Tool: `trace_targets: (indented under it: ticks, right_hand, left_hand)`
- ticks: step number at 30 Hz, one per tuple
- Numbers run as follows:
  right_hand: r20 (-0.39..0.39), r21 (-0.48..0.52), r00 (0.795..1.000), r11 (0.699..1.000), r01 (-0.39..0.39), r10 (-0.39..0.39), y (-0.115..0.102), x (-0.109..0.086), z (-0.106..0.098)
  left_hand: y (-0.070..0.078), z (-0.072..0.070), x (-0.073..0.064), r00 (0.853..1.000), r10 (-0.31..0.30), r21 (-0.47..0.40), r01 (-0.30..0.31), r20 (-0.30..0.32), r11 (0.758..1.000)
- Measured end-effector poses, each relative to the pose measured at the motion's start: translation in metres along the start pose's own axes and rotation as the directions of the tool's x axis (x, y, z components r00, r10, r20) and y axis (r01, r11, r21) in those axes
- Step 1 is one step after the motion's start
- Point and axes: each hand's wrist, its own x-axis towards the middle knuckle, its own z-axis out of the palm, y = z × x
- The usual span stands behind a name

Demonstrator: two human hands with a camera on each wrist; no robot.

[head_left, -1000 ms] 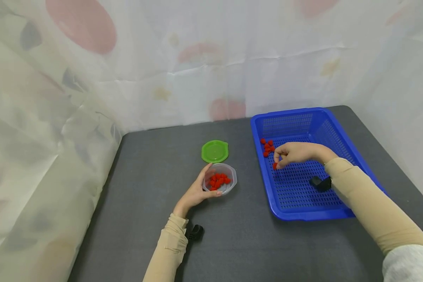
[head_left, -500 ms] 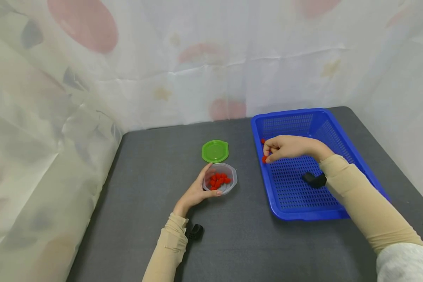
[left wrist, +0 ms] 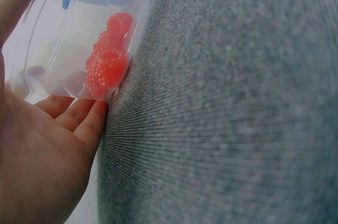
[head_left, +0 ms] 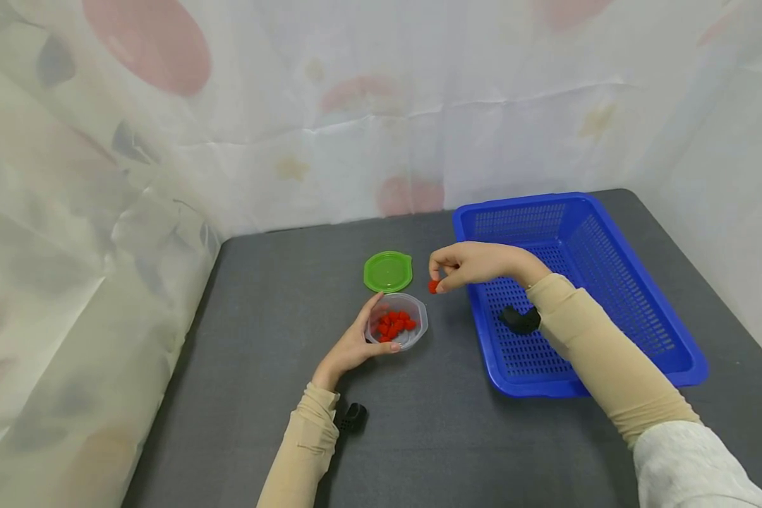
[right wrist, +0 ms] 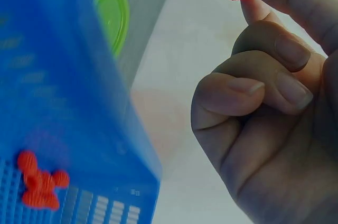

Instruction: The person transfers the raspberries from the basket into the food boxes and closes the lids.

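My left hand (head_left: 351, 347) holds a clear plastic tub (head_left: 419, 331), thumb on the near side and fingers round the far side. Several bumpy red raspberries (left wrist: 108, 60) lie in the bottom of that tub. Between thumb and forefinger, my right hand (head_left: 473, 264) pinches one raspberry (head_left: 433, 286) over the table, just left of the blue basket (head_left: 540, 388); the other fingers are curled in, as the right wrist view shows. More raspberries (right wrist: 39, 184) sit clustered on the basket floor, hidden behind the hand in the head view.
A green lid (head_left: 387, 271) lies flat on the dark grey table (head_left: 273, 317), just behind the tub. Printed white sheeting (head_left: 355, 155) hangs at the back and sides. Black wrist cameras (head_left: 354, 418) stick out below both wrists.
My right hand has moved left with the pinched raspberry, up from the basket floor and past the basket's left rim. The left hand and the tub have stayed put.
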Motion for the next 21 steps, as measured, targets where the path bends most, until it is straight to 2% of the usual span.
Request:
trace_targets:
  ticks: [8, 15, 21]
  right_hand:
    - [0.046, 0.042, 0.999, 0.999, 0.023, -0.025, -0.009, 0.028, 0.01]
    - [0.099, 0.055, 0.992, 0.996, 0.077, -0.082, -0.009, 0.05, 0.02]
    - [0.142, 0.013, 0.989, 0.999, 0.042, -0.044, -0.008, 0.069, 0.03]
  left_hand:
    - [0.002, -0.001, 0.0, 1.0, -0.015, -0.012, 0.015, 0.018, 1.0]
    - [0.002, -0.001, 0.0, 0.999, -0.004, -0.016, 0.004, 0.032, 1.0]
    - [0.003, -0.002, -0.001, 1.0, 0.004, -0.019, -0.003, 0.029, 1.0]
